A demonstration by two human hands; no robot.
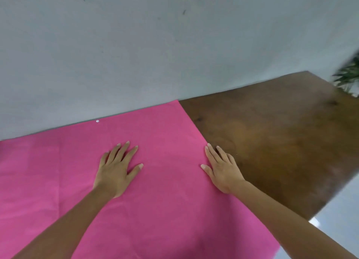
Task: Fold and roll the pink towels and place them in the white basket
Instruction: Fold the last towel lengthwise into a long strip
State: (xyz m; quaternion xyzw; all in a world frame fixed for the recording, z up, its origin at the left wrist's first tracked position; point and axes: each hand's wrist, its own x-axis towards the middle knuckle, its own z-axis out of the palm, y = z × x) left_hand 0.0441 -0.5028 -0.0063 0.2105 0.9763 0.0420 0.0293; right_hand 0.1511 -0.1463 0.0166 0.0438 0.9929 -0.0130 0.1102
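A pink towel (165, 134) lies spread flat on the brown wooden table (272, 134), covering its left and middle part and reaching the wall. My left hand (116, 169) rests flat on the towel near its middle, fingers straight and spread. My right hand (221, 169) lies flat along the towel's right edge, fingers straight, partly over the bare wood. The white basket is out of view.
A grey wall (155, 45) runs right behind the table. A green plant (347, 74) shows at the far right edge. The table's right edge drops to a pale floor (340, 210). A small white speck (97, 121) sits at the towel's far edge.
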